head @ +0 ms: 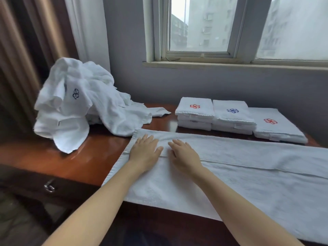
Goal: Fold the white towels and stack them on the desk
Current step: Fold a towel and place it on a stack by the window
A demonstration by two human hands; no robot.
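A hotel-like room: logo-embroidered folded towels (232,118), wooden desk (71,157), curtained window (204,29).

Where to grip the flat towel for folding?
Pinch both corners of the left short edge of the flat towel from the left. It lies as a long strip running right; that end is free on the desk, with left hand and right hand flat beside it.

Counting one spread towel (248,174), three stacks of folded towels (194,112) (232,115) (276,126), one heap of crumpled towels (99,107), one desk (71,162), and two hands: left hand (144,153), right hand (184,155).
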